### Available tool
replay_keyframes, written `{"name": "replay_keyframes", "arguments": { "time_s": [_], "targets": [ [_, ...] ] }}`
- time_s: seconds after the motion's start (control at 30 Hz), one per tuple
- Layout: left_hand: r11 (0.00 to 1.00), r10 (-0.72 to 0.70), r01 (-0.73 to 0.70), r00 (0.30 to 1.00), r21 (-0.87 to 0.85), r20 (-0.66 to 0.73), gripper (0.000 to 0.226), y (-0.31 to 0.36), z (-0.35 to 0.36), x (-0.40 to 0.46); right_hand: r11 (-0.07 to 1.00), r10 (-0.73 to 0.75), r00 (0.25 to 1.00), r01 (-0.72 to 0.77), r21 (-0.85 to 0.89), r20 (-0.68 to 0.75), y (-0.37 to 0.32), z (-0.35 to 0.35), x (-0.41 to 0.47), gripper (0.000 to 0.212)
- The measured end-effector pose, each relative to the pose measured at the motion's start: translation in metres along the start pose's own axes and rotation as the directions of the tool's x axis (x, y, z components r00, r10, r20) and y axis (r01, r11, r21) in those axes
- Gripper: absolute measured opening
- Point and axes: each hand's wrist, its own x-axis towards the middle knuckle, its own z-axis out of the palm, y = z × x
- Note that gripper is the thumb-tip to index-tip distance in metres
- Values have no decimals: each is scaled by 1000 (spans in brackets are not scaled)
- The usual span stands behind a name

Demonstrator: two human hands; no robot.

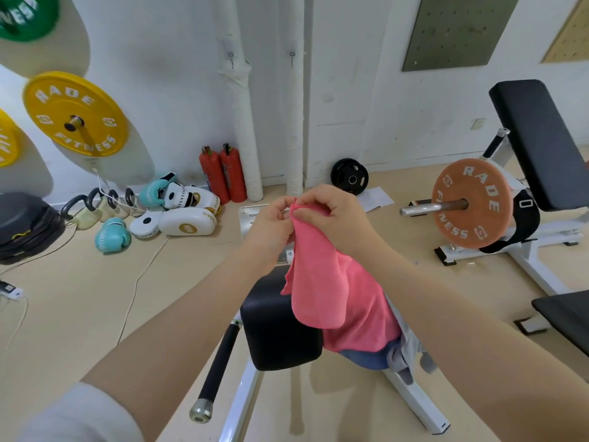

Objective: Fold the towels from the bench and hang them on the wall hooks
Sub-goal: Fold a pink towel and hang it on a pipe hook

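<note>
I have the pink towel [322, 282] lifted in front of me, doubled over so it hangs in a long fold above the black padded table [280, 333]. My left hand [271, 228] and right hand [334, 215] are close together at its top edge, both pinched shut on the cloth, thumbs and fingertips gripping the corners; the two hands nearly touch. The lower part of the towel drapes down onto the table, where a blue towel [369, 357] and a grey towel [406, 355] lie bunched just beneath and beside it. On the white wall ahead I can see two small hooks [231, 55], one by each vertical pipe, both bare. Further out, two red fire extinguishers [223, 177] stand by the wall, with teal boxing gloves [112, 235] and white pads [186, 221] on the floor to the left. An orange weight plate [471, 204] sits on a bar to my right.
</note>
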Motion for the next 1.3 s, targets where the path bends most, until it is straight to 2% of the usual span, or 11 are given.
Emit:
{"name": "replay_keyframes", "arguments": {
  "time_s": [0.23,0.33,0.47,0.53,0.67,0.83,0.93,1.0,1.1,1.2,1.3],
  "targets": [
    [982,21,-1,994,-187,109,25,0,-22,-15,993,41,986,-59,-104,-163,-13,28,7,7],
    [971,19,13,991,-237,133,26,2,-31,-19,983,112,961,-144,-113,-255,-19,38,9,17],
    [950,10,52,980,-308,198,39,5,-39,-24,967,122,955,-176,-185,-269,-24,49,9,23],
    [964,30,27,978,-266,206,36,5,-43,-25,960,147,950,-204,-190,-277,-27,52,7,26],
    [997,21,-10,991,-81,129,12,4,-55,-24,970,238,956,-242,1,-171,-31,43,4,27],
    [1000,2,-2,1000,-13,11,9,4,-59,-23,959,276,946,-283,18,168,-21,19,-8,18],
    [1000,14,-15,999,-16,-48,11,5,-63,-18,947,320,879,-302,-108,354,-9,10,-15,40],
    [1000,16,-16,999,3,-51,12,4,-66,-11,938,319,889,-248,-241,328,0,2,-13,49],
    [999,10,-6,997,51,-82,12,5,-70,1,942,153,961,-71,-327,230,19,-12,-5,45],
    [1000,2,0,993,20,-121,13,3,-74,15,989,96,986,-80,-123,137,38,-22,9,31],
    [1000,5,-7,996,-25,-91,15,2,-72,32,973,190,960,-211,87,204,48,-30,22,17]
  ]
}}
